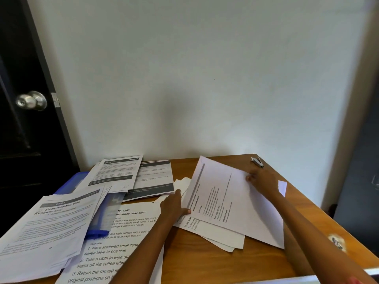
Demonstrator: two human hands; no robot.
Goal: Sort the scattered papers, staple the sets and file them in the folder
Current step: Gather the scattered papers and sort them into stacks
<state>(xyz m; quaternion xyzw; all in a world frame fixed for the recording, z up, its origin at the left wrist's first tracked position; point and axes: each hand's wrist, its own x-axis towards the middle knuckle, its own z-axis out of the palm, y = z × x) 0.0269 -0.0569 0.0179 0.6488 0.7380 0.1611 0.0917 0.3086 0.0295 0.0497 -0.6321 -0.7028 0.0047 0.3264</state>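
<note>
Desk (205, 261): wooden, against white wall
Left hand (174, 203): pinching sheet's (229, 201) near edge
Right hand (261, 178): gripping its far edge
Stapler (257, 162): far corner

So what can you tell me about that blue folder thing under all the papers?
The blue folder lies flat on the left of the wooden table, mostly buried. It looks like plastic: solid blue at its far corner and its near edge, with a see-through bluish cover between them that lets pale sheets show through. The Dehumidifier Box sheet overlaps its left side, other printed pages cover its far end, and its near end rests on the coffee table sheet. Neither hand touches it.
</note>
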